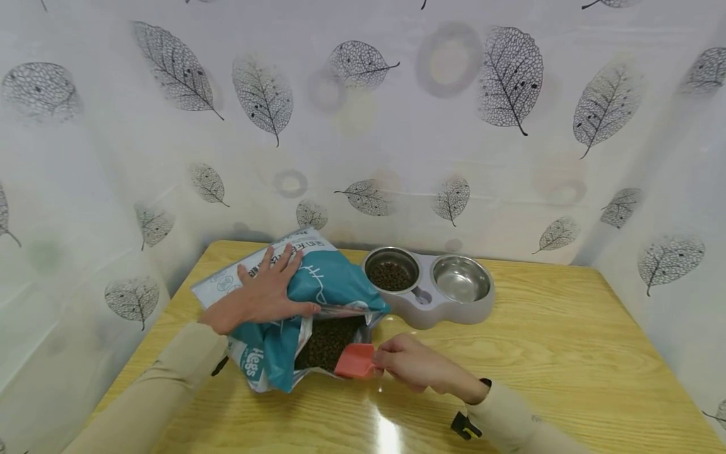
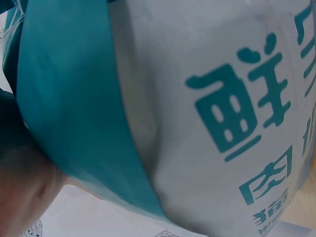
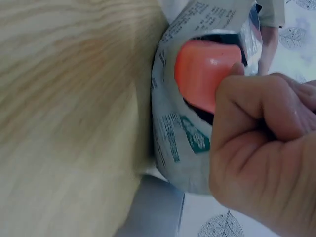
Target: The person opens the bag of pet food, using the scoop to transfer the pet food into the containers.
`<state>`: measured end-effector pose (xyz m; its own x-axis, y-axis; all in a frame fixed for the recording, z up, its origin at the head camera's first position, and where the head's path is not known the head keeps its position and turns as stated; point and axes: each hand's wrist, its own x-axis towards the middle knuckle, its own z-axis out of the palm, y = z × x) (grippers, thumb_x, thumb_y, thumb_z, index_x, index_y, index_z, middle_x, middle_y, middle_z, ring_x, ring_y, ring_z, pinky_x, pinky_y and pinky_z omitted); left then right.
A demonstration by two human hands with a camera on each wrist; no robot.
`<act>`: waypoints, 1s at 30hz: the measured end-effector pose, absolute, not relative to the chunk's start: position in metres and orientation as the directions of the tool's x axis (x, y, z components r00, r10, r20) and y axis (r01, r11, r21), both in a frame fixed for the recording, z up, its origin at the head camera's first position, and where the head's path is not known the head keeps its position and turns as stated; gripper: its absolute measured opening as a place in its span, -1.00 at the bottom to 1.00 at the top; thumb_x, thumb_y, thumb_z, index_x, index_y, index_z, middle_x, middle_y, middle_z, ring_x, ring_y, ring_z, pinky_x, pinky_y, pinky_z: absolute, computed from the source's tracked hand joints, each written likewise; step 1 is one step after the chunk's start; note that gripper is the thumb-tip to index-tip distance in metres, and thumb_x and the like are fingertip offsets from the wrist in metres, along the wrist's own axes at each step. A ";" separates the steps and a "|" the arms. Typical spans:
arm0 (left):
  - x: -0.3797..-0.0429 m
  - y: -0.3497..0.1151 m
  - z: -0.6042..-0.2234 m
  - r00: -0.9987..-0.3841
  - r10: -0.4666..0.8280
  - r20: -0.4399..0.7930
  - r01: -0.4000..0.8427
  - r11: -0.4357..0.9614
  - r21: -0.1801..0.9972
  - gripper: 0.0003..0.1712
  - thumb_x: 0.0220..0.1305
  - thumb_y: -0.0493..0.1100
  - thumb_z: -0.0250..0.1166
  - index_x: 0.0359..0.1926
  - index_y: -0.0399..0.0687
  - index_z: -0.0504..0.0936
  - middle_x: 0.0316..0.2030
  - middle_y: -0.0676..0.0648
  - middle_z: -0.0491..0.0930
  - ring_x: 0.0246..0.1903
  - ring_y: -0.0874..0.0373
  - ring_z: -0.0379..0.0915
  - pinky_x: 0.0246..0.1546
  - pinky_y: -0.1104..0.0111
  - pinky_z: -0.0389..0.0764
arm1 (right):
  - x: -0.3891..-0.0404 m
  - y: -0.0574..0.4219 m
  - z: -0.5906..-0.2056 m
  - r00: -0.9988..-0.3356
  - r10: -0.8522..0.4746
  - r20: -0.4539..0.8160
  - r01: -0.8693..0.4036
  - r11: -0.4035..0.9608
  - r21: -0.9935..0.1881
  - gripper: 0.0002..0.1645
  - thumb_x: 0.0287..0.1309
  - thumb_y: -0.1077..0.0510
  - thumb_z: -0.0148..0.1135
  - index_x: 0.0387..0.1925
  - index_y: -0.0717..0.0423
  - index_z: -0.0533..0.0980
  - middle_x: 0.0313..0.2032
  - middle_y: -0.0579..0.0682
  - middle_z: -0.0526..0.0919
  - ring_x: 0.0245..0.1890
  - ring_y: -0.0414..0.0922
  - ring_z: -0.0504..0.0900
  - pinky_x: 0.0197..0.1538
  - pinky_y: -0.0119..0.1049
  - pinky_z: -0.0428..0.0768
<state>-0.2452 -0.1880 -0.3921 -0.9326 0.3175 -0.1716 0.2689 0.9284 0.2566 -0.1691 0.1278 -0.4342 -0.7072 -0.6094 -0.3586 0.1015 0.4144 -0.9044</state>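
A teal and white pet food bag point(image 1: 334, 277) lies on its side, its mouth facing the front right and brown kibble point(image 1: 326, 340) showing inside. Fingers spread, my left hand point(image 1: 269, 293) rests on top of the bag. My right hand point(image 1: 414, 362) grips the handle of a coral-red scoop point(image 1: 354, 360) at the bag's opening. In the right wrist view the scoop point(image 3: 207, 74) overlaps the dark opening, and the curled fingers cover its handle. The left wrist view is mostly filled by the bag's printed side point(image 2: 197, 123).
Behind the bag's mouth stands a grey double feeder point(image 1: 422, 309). Its left steel bowl point(image 1: 391, 251) contains kibble; the right steel bowl point(image 1: 462, 277) shows a bare shiny bottom. A leaf-patterned curtain point(image 1: 397, 157) borders the wooden table point(image 1: 556, 328) at the back.
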 end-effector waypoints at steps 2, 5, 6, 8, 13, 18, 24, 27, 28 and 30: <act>-0.245 -0.188 -0.392 -0.933 0.318 -0.171 0.269 0.928 0.257 0.43 0.11 0.67 0.16 0.67 0.00 -0.25 0.66 -0.23 -0.34 0.59 -0.42 -0.59 0.17 -0.73 -0.33 | -0.167 0.122 -0.436 -0.719 -0.599 -0.353 0.107 0.406 -0.908 -0.55 0.52 0.07 -0.01 -0.26 0.36 0.62 -0.82 -0.22 0.14 -0.86 -0.32 0.01 -0.76 -0.45 0.06; -0.245 -0.187 -0.392 -0.932 0.319 -0.173 0.269 0.928 0.258 0.43 0.11 0.68 0.16 0.67 0.01 -0.26 0.66 -0.22 -0.35 0.59 -0.41 -0.60 0.17 -0.73 -0.33 | -0.165 0.113 -0.440 -0.727 -0.596 -0.342 0.122 0.378 -0.918 -0.51 0.57 0.05 -0.03 -0.27 0.38 0.59 -0.79 -0.21 0.18 -0.84 -0.32 0.03 -0.75 -0.46 0.06; -0.245 -0.187 -0.392 -0.932 0.318 -0.173 0.269 0.928 0.258 0.43 0.11 0.68 0.16 0.67 0.01 -0.26 0.66 -0.22 -0.35 0.59 -0.41 -0.60 0.17 -0.73 -0.33 | -0.164 0.111 -0.441 -0.727 -0.595 -0.343 0.129 0.372 -0.919 -0.50 0.59 0.04 -0.04 -0.29 0.39 0.57 -0.77 -0.21 0.19 -0.83 -0.32 0.04 -0.74 -0.45 0.07; -0.245 -0.188 -0.391 -0.933 0.317 -0.173 0.268 0.929 0.254 0.43 0.11 0.67 0.16 0.67 0.00 -0.26 0.66 -0.22 -0.35 0.59 -0.41 -0.60 0.17 -0.73 -0.33 | -0.163 0.108 -0.443 -0.733 -0.588 -0.342 0.142 0.359 -0.923 -0.48 0.60 0.02 -0.05 -0.31 0.40 0.52 -0.74 -0.19 0.22 -0.81 -0.31 0.05 -0.73 -0.46 0.07; -0.245 -0.188 -0.391 -0.934 0.314 -0.171 0.267 0.931 0.250 0.43 0.11 0.67 0.16 0.67 -0.01 -0.26 0.66 -0.22 -0.35 0.59 -0.41 -0.61 0.18 -0.72 -0.33 | -0.161 0.108 -0.445 -0.746 -0.577 -0.332 0.161 0.328 -0.931 -0.46 0.61 0.00 -0.06 -0.25 0.45 0.50 -0.72 -0.20 0.25 -0.80 -0.32 0.08 -0.72 -0.46 0.08; -0.245 -0.188 -0.392 -0.933 0.315 -0.175 0.266 0.930 0.253 0.44 0.10 0.68 0.16 0.67 -0.01 -0.26 0.66 -0.22 -0.35 0.59 -0.41 -0.60 0.17 -0.73 -0.34 | -0.159 0.114 -0.450 -0.736 -0.595 -0.322 0.181 0.285 -0.941 -0.47 0.62 0.02 -0.10 -0.18 0.47 0.48 -0.70 -0.18 0.25 -0.77 -0.29 0.11 -0.69 -0.45 0.11; -0.246 -0.188 -0.393 -0.934 0.310 -0.175 0.264 0.934 0.242 0.44 0.10 0.68 0.15 0.67 -0.01 -0.27 0.66 -0.22 -0.35 0.59 -0.41 -0.61 0.17 -0.73 -0.33 | -0.157 0.121 -0.455 -0.713 -0.627 -0.314 0.217 0.228 -0.949 -0.50 0.62 0.01 -0.09 -0.20 0.44 0.44 -0.66 -0.16 0.30 -0.73 -0.29 0.15 -0.66 -0.44 0.14; -0.246 -0.188 -0.393 -0.934 0.310 -0.175 0.265 0.934 0.240 0.43 0.11 0.67 0.16 0.67 -0.02 -0.26 0.66 -0.23 -0.35 0.59 -0.42 -0.59 0.17 -0.73 -0.33 | -0.156 0.123 -0.455 -0.712 -0.626 -0.317 0.234 0.215 -0.948 -0.52 0.61 0.01 -0.07 -0.20 0.42 0.45 -0.65 -0.15 0.33 -0.73 -0.29 0.16 -0.66 -0.42 0.15; -0.246 -0.188 -0.393 -0.934 0.311 -0.175 0.266 0.934 0.239 0.43 0.12 0.67 0.15 0.67 -0.02 -0.26 0.66 -0.23 -0.35 0.59 -0.42 -0.59 0.17 -0.73 -0.33 | -0.156 0.123 -0.454 -0.719 -0.619 -0.316 0.229 0.218 -0.949 -0.52 0.61 0.02 -0.07 -0.20 0.43 0.46 -0.66 -0.15 0.32 -0.73 -0.29 0.15 -0.67 -0.42 0.14; -0.246 -0.188 -0.393 -0.933 0.314 -0.175 0.269 0.933 0.240 0.43 0.12 0.67 0.16 0.67 -0.02 -0.26 0.66 -0.23 -0.35 0.59 -0.43 -0.58 0.17 -0.73 -0.32 | -0.155 0.123 -0.452 -0.741 -0.593 -0.315 0.206 0.246 -0.947 -0.50 0.60 0.02 -0.05 -0.19 0.44 0.49 -0.67 -0.16 0.30 -0.75 -0.29 0.13 -0.68 -0.43 0.13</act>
